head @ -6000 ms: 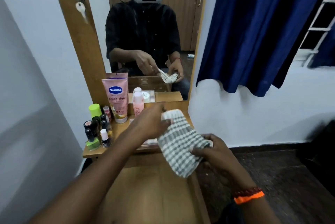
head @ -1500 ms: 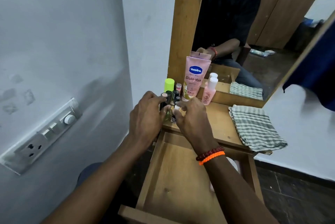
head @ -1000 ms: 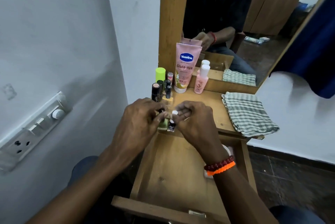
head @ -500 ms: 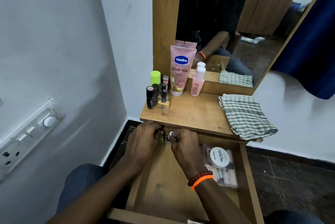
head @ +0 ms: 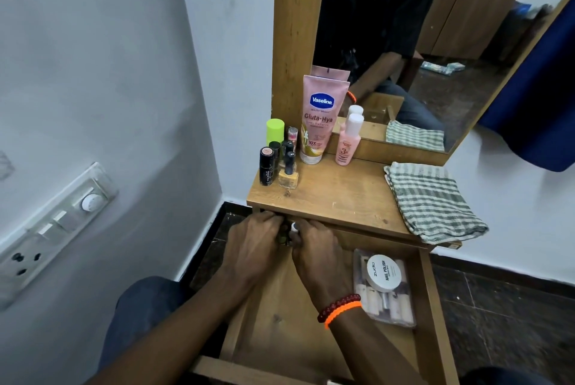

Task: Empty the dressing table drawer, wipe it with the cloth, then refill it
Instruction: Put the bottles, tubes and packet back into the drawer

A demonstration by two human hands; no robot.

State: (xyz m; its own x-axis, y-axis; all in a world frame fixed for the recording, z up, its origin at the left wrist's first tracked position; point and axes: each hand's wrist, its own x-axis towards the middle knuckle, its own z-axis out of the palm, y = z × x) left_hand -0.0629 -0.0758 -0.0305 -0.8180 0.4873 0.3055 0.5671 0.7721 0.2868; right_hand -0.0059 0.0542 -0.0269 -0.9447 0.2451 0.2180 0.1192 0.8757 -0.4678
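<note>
The wooden drawer (head: 434, 300) is pulled out under the dressing table top (head: 336, 194). My left hand (head: 255, 247) and my right hand (head: 317, 255) are cupped together at the drawer's back left corner, closed around small nail polish bottles (head: 287, 233), of which only a white cap and a dark bit show. A clear packet with a white nail polish remover tub (head: 384, 272) lies in the drawer's right side. The folded green-checked cloth (head: 432, 202) lies on the table top's right end.
On the table top's left stand a pink Vaseline tube (head: 320, 117), a small pink bottle (head: 348, 143), a green-capped bottle (head: 275, 129) and several small polish bottles (head: 281, 166). A mirror (head: 420, 42) rises behind. The white wall with a switch panel (head: 53, 229) is close on the left.
Both hands carried small bottles from the table top's left edge down into the drawer's back left corner. Over the last half second they have hardly moved.
</note>
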